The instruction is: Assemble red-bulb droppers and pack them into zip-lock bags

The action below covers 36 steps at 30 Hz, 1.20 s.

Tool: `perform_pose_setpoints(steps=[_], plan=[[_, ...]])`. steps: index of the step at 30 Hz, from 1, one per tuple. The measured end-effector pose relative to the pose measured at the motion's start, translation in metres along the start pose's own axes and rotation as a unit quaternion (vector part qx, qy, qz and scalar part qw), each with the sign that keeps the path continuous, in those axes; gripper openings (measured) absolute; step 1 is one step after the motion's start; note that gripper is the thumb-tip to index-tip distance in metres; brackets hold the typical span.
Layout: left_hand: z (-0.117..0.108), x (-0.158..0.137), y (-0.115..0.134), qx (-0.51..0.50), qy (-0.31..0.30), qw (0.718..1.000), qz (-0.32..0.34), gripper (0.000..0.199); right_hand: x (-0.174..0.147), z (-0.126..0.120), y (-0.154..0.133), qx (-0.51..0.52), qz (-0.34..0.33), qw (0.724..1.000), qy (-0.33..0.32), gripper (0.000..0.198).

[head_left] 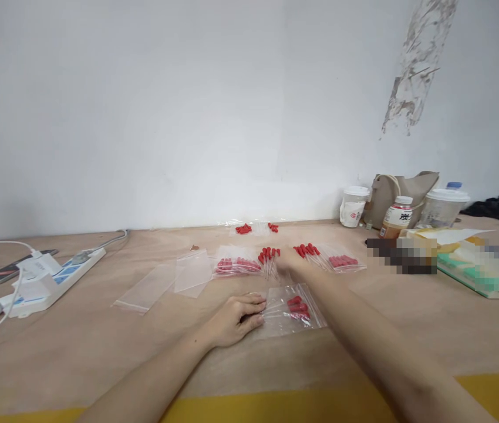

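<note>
A clear zip bag (279, 326) holding several thin droppers with red bulbs (299, 307) lies flat on the table in front of me. My left hand (241, 316) rests at its left edge, fingers stretched and thumb apart, fingertips touching the plastic. Farther back, my right hand (285, 262) reaches between two loose groups of red-bulbed droppers, one on its left (269, 256) and one on its right (309, 251). Its fingers are blurred and partly hidden, so any dropper in them does not show. Filled bags lie beside these groups, left (237, 265) and right (344, 262).
Flat, clear bags (146, 288) lie to the left. More red bulbs (243, 229) lie in plastic near the wall. At far left stands a white power strip (62, 279) with cords. On the right are a paper cup (353, 207), a bottle (398, 217) and a grey bag (379, 200).
</note>
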<state>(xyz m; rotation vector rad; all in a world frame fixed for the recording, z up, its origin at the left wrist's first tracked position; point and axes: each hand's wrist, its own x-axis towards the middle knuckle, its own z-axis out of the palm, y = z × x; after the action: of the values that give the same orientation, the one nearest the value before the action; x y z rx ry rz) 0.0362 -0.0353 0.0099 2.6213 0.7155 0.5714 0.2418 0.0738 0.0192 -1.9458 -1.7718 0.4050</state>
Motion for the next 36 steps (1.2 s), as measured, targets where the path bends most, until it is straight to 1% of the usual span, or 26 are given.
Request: perform_pose_setpoints(steps=[2,5,7,9,11,15,19,22,24,26,28,29,31,33,34,36], plan=[[0.001,0.000,-0.001,0.004,0.000,1.000,-0.004,0.035,-0.008,-0.014,0.013,0.018,-0.006,0.999,0.036,0.038],[0.003,0.000,-0.004,0.004,0.006,1.000,-0.009,0.035,-0.023,-0.034,0.044,0.061,-0.018,0.994,0.084,0.050],[0.003,0.000,-0.005,0.000,0.010,1.000,-0.009,0.035,-0.035,-0.040,0.067,0.207,-0.017,0.970,0.127,0.056],[0.004,0.000,-0.006,-0.001,0.010,1.000,-0.012,0.035,-0.047,-0.039,0.085,0.301,-0.005,0.945,0.126,0.050],[0.004,0.000,-0.006,-0.001,0.010,1.000,-0.015,0.035,-0.056,-0.033,0.095,0.369,0.016,0.921,0.122,0.044],[0.003,-0.001,-0.005,-0.005,0.011,1.000,-0.018,0.035,-0.068,-0.019,0.090,0.455,0.037,0.881,0.123,0.038],[0.003,-0.001,-0.005,-0.006,0.008,1.000,-0.023,0.035,-0.073,-0.013,0.083,0.491,0.036,0.859,0.140,0.039],[0.003,-0.001,-0.004,-0.001,0.008,1.000,-0.028,0.036,-0.078,-0.012,0.081,0.522,0.044,0.838,0.154,0.041],[0.002,-0.001,-0.002,0.004,0.008,0.999,-0.033,0.036,-0.082,-0.013,0.078,0.552,0.063,0.823,0.122,0.036],[0.001,-0.001,-0.001,0.007,0.009,0.999,-0.038,0.038,-0.087,-0.015,0.075,0.572,0.089,0.812,0.074,0.028],[0.001,-0.001,0.000,0.006,0.012,0.999,-0.043,0.039,-0.091,-0.020,0.073,0.570,0.105,0.815,0.024,0.022],[0.001,-0.001,0.001,0.006,0.013,0.999,-0.045,0.039,-0.092,-0.024,0.074,0.556,0.105,0.825,-0.010,0.020],[0.000,-0.002,0.001,0.007,0.014,0.999,-0.048,0.040,-0.094,-0.034,0.078,0.497,0.076,0.858,-0.102,0.018],[0.001,-0.002,0.001,0.011,0.012,0.999,-0.049,0.040,-0.094,-0.043,0.086,0.417,0.016,0.891,-0.177,0.021],[0.001,-0.002,0.000,0.014,0.011,0.999,-0.050,0.040,-0.093,-0.046,0.089,0.385,-0.018,0.903,-0.190,0.024],[0.001,-0.002,0.000,0.019,0.009,0.999,-0.049,0.039,-0.091,-0.049,0.094,0.345,-0.079,0.919,-0.176,0.027]])
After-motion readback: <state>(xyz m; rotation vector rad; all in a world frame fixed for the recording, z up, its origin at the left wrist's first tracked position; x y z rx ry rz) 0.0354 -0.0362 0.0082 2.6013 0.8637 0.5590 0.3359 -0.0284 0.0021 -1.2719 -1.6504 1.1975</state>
